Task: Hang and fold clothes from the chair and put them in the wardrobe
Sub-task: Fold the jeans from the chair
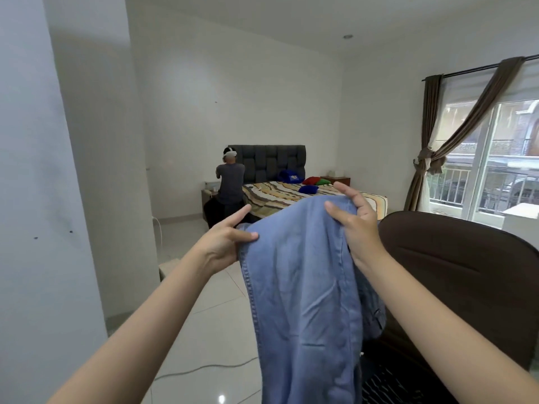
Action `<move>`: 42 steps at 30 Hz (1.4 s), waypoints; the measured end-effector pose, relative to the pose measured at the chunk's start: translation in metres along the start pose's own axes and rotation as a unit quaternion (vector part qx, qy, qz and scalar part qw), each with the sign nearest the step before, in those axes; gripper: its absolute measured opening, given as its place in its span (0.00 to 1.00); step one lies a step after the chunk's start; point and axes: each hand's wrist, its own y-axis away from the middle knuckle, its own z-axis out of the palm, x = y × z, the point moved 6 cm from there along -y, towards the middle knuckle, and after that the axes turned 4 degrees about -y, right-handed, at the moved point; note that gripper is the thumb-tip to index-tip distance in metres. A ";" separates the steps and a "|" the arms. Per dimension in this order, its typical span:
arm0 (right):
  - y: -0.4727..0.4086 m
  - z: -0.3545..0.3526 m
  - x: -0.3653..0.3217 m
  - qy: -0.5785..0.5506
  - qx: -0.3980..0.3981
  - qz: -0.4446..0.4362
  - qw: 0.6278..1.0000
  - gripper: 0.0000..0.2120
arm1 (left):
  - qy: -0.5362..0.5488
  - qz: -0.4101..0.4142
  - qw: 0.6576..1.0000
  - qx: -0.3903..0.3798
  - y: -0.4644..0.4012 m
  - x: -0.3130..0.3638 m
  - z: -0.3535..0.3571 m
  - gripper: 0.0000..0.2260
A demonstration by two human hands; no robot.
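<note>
Held up at the centre of the frame, the blue jeans hang full length from both hands, just left of the brown chair at lower right. The left hand pinches one top corner with thumb and curled fingers, forefinger pointing free; the right hand grips the other, apparently over a fold. That light left pinch could slip, dropping the denim onto the floor, or the hanging legs might snag the chair.

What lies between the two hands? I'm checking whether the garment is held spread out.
In the head view, the top edge of the blue denim garment spans from the left hand to the right hand; both grip it.
</note>
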 end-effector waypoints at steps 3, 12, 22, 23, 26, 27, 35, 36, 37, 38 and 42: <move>-0.003 -0.018 -0.003 -0.005 -0.074 0.085 0.994 0.23 | 0.082 0.045 0.995 0.042 -0.015 0.002 0.009 0.28; -0.020 -0.071 -0.016 -0.111 -0.003 0.111 0.988 0.20 | -0.055 0.009 0.991 -0.118 -0.033 0.006 0.076 0.21; -0.017 -0.117 -0.056 0.105 0.032 -0.133 0.985 0.40 | 0.090 0.108 0.983 -0.121 -0.062 0.007 0.110 0.27; -0.020 -0.121 -0.059 0.091 0.051 -0.131 0.986 0.36 | 0.088 0.095 0.980 -0.150 -0.062 0.002 0.114 0.28; -0.016 -0.120 -0.060 0.082 0.033 -0.102 0.991 0.28 | 0.040 0.094 0.981 -0.162 -0.060 0.009 0.114 0.28; -0.013 -0.117 -0.059 0.087 0.013 -0.090 0.992 0.27 | 0.029 0.098 0.986 -0.134 -0.063 0.013 0.111 0.27; -0.014 -0.127 -0.071 0.136 0.075 -0.089 0.984 0.15 | 0.119 0.125 0.978 -0.117 -0.065 0.008 0.122 0.20; -0.014 -0.130 -0.069 0.119 0.106 -0.085 0.984 0.14 | 0.105 0.121 0.974 -0.159 -0.061 0.007 0.129 0.22; -0.014 -0.132 -0.067 0.103 0.129 -0.085 0.983 0.13 | 0.082 0.116 0.971 -0.191 -0.057 0.006 0.136 0.24; -0.013 -0.133 -0.064 0.095 0.143 -0.087 0.981 0.12 | 0.055 0.113 0.971 -0.205 -0.055 0.007 0.140 0.27; -0.009 -0.131 -0.071 0.119 0.134 -0.110 0.977 0.13 | -0.013 0.117 0.985 -0.124 -0.058 0.019 0.130 0.24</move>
